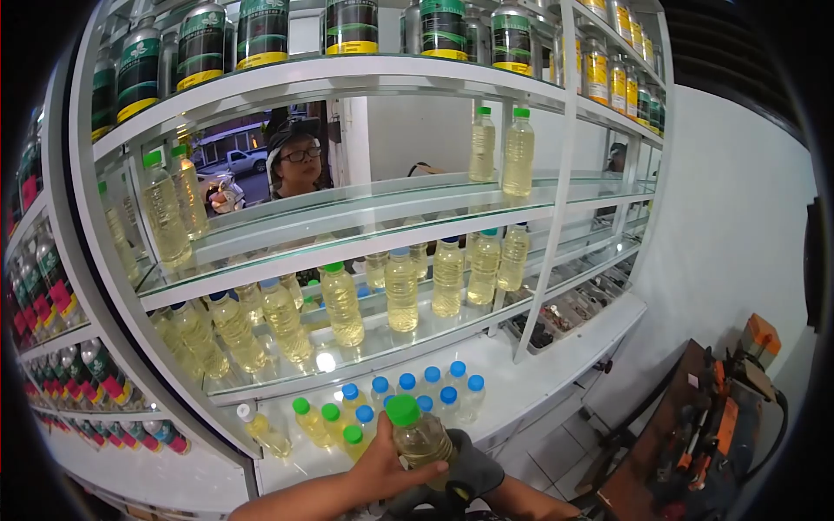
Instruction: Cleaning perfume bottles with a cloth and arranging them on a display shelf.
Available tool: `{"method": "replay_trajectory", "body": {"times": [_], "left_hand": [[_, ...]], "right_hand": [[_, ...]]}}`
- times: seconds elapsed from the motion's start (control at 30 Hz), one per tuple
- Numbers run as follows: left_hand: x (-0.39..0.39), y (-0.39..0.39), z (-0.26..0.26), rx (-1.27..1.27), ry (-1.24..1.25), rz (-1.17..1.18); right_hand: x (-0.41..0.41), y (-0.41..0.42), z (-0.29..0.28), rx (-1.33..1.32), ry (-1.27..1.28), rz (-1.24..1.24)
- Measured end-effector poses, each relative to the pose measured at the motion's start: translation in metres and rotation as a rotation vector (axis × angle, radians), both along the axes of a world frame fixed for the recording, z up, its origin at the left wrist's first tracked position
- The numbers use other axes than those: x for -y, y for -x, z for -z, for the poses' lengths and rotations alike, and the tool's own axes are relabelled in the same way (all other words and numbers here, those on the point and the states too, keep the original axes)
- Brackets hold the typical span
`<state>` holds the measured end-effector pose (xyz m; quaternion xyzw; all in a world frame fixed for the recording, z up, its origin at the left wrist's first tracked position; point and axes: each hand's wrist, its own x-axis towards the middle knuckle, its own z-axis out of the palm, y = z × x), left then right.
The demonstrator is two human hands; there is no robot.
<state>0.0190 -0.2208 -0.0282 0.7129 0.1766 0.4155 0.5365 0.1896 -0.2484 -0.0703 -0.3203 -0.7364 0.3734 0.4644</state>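
Note:
My left hand (391, 459), bare, wraps the near side of a clear plastic bottle (422, 441) with a green cap and pale yellow liquid. The bottle is tilted and held above the white counter. My right hand (475, 465) is at the bottle's right side, covered by grey fabric; whether this is a glove or a cloth I cannot tell. The fabric touches the bottle, and its fingers are hidden. Just beyond stand several small bottles with blue caps (432, 375), several with green caps (330, 413) and a white-capped bottle (264, 430).
Glass shelves (352, 241) in a white frame hold more bottles of yellow liquid (402, 290). Higher up stand metal bottles (352, 26) with labels. A mirror (417, 137) behind reflects a person. Trays of small parts (557, 317) sit right, near a brown table (658, 417) with tools.

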Motion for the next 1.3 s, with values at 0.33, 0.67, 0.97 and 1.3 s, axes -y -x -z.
{"method": "replay_trajectory", "body": {"times": [0.33,0.67,0.97,1.3], "left_hand": [[-0.001,-0.027,-0.06,-0.372,-0.502,-0.261],[-0.087,-0.1,-0.186,0.064,-0.166,-0.055],[-0.194,-0.163,-0.268,-0.056,-0.315,-0.409],[-0.287,-0.215,-0.253,0.097,-0.42,-0.474]], "right_hand": [[-0.005,-0.017,-0.001,-0.459,0.379,0.223],[0.014,-0.056,-0.052,0.801,-0.205,0.327],[0.031,-0.079,-0.015,1.143,-0.476,0.9],[0.03,-0.13,0.009,0.347,-0.217,0.511]]}}
